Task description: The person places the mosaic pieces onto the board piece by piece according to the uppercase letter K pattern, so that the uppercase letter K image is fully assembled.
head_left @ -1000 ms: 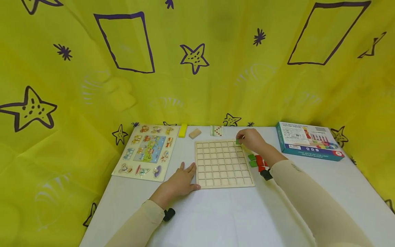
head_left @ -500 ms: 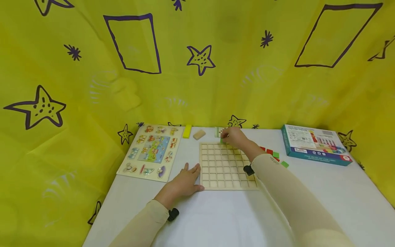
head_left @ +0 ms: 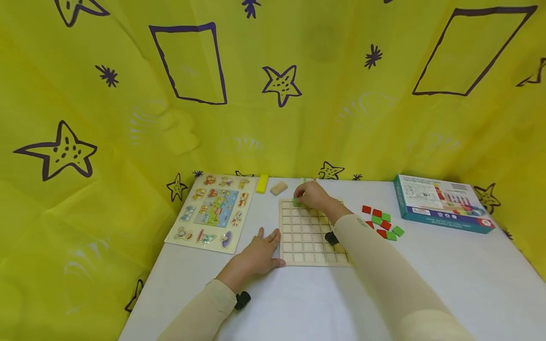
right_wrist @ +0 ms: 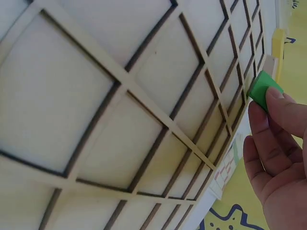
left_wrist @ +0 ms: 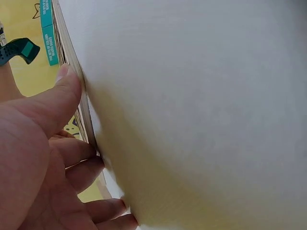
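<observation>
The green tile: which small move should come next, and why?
Probably lower the green tile into an empty square of the grid board: the right hand pinches it at the board's far edge, while the left hand touches the near left corner.

Picture puzzle [head_left: 216,209] at left; yellow piece [head_left: 262,183], material hard to tell, near a wooden block [head_left: 279,188]; teal-edged box [head_left: 444,203] at right.
</observation>
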`<action>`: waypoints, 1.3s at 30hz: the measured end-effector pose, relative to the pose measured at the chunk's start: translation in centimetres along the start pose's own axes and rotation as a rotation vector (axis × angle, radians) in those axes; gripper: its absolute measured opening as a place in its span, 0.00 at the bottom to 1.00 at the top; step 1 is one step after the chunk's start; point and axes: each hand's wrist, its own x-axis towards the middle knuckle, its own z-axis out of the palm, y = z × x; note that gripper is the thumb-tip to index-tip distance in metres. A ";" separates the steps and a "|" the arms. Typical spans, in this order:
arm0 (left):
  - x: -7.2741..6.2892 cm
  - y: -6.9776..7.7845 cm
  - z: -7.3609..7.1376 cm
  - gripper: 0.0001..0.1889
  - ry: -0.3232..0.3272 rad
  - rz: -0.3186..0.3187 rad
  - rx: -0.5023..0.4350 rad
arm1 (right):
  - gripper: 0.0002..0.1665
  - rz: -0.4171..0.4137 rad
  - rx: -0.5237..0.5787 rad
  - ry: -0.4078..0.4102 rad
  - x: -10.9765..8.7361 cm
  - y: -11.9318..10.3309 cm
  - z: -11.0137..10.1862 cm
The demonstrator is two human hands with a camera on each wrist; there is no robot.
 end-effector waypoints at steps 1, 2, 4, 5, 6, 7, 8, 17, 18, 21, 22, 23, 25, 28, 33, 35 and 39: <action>0.0 0.0 0.1 0.45 0.000 -0.001 0.000 | 0.04 0.000 -0.007 0.001 0.1 0.0 0.1; 0.1 0.0 0.1 0.45 0.000 -0.003 0.001 | 0.04 0.004 -0.011 0.002 0.1 0.0 0.3; 0.1 0.1 0.3 0.45 -0.002 -0.009 0.000 | 0.04 0.015 -0.016 0.000 0.3 0.0 0.5; 0.1 0.1 0.3 0.45 -0.003 -0.013 -0.001 | 0.04 0.016 -0.017 0.000 0.3 0.0 0.6; 0.1 0.0 0.3 0.45 -0.003 -0.014 0.000 | 0.04 0.020 -0.018 -0.003 0.4 -0.1 0.6; 0.1 0.0 0.3 0.45 -0.004 -0.019 0.001 | 0.04 0.021 -0.021 -0.004 0.4 -0.1 0.6; 0.1 0.1 0.3 0.45 -0.005 -0.021 0.003 | 0.03 0.022 -0.022 -0.005 0.5 -0.2 0.6; 0.1 0.2 0.1 0.45 -0.011 -0.030 0.003 | 0.03 0.026 -0.034 -0.052 0.9 -0.2 0.5; 0.1 0.3 0.1 0.45 -0.014 -0.032 0.005 | 0.04 0.029 -0.030 -0.058 0.9 -0.2 0.5; 0.1 0.2 0.2 0.46 -0.010 -0.032 0.010 | 0.04 0.030 -0.021 -0.073 1.0 0.0 0.6; 0.1 0.2 0.2 0.46 -0.013 -0.033 0.010 | 0.04 0.031 -0.018 -0.077 1.0 0.1 0.6; 0.1 0.2 0.3 0.46 -0.013 -0.033 0.010 | 0.04 0.035 -0.011 -0.080 1.1 0.2 0.7; 0.1 0.1 0.2 0.46 -0.011 -0.030 0.008 | 0.04 0.041 0.002 -0.077 1.1 0.3 0.8; 0.2 0.2 0.1 0.46 -0.004 -0.021 0.013 | 0.04 0.050 0.032 -0.058 1.1 0.5 0.8; 0.2 0.2 0.0 0.46 -0.002 -0.019 0.018 | 0.04 0.034 0.050 -0.018 0.8 0.6 1.1; 0.1 0.2 0.1 0.46 -0.009 -0.023 0.008 | 0.05 0.028 0.049 -0.012 0.6 0.7 1.3; 0.1 0.1 0.2 0.46 -0.014 -0.024 -0.005 | 0.10 0.014 0.054 -0.003 0.0 0.7 1.4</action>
